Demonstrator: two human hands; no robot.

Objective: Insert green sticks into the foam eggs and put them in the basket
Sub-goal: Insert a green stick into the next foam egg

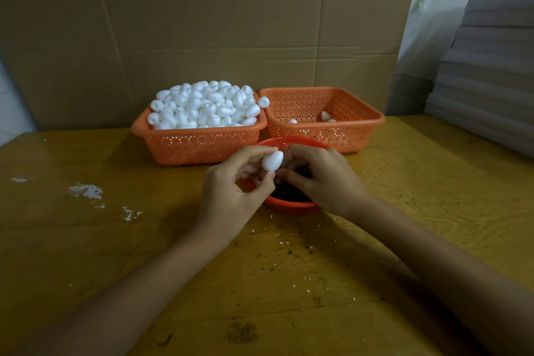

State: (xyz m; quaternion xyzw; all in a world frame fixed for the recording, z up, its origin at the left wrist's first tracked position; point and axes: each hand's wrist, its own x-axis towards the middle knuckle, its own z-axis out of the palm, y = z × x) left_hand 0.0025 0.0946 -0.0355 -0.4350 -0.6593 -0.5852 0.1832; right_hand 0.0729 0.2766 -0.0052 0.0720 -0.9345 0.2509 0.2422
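L hand [231, 191] pinches foam egg [272, 160]; R hand [323, 182] curled at egg base, can't tell what it grips.

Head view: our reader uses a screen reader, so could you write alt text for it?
A person's left hand holds a white foam egg while the right hand touches its lower end, above a round red basket on a wooden table. Behind stand two orange baskets: the left basket heaped with foam eggs, the right basket nearly empty.

White foam eggs [202, 107], orange perforated baskets [361, 124], yellowish table [86, 240].
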